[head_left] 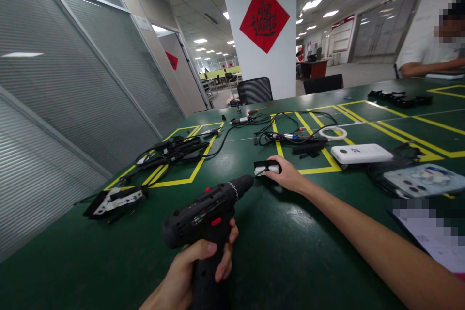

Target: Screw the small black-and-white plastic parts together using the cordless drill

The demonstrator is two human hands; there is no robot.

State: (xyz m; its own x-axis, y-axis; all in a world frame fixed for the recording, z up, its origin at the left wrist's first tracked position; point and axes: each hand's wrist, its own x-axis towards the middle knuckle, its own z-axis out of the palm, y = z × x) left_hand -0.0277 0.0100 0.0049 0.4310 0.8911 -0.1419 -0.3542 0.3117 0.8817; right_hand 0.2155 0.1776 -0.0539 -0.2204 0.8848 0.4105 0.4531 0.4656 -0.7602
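My left hand (198, 264) is wrapped round the grip of a black cordless drill (205, 210), low in the middle of the view. The drill's nose points up and right, toward a small black-and-white part (266, 168) on the green table (283, 247). My right hand (288, 174) reaches across from the right and pinches that part against the table top. The drill's tip sits just left of the part, close to touching it.
A black-and-white bracket (114, 199) lies at the left. Tangled black cables and tools (174, 150) spread across the yellow-taped squares behind. A white box (360, 153), a white ring (333, 132) and a tray (423, 180) lie right. Another person's arm (432, 65) rests far right.
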